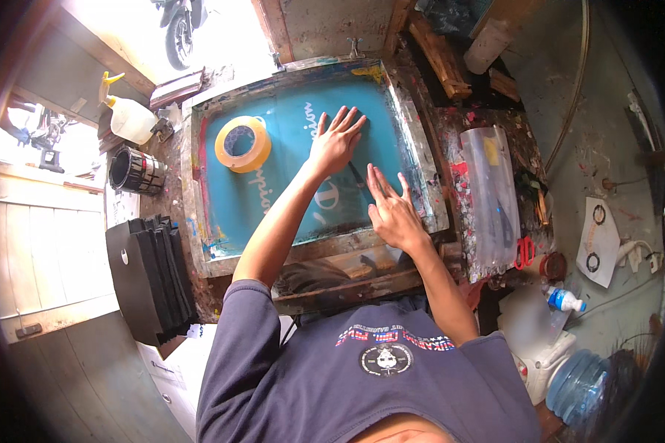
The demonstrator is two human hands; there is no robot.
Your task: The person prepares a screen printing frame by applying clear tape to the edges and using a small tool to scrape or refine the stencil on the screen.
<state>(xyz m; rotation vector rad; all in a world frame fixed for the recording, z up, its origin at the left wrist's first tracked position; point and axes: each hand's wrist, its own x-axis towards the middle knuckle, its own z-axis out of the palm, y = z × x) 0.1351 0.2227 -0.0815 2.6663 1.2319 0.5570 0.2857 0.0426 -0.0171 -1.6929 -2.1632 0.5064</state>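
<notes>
OK, L hand [336, 144] fingers splayed on blue screen [288, 148]; R hand [395, 210] part-spread, contact unclr.

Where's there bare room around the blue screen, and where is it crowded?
Free: the blue screen between tape roll and left hand, and its lower-left part below the roll. Crowded: around the right hand, and right of the frame, where a clear plastic sleeve and red-handled scissors lie.

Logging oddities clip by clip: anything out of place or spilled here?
Possibly the tape: it lies on the screen inside the frame, as if left there. The frame is paint-smeared, but no fresh spill shows.
</notes>
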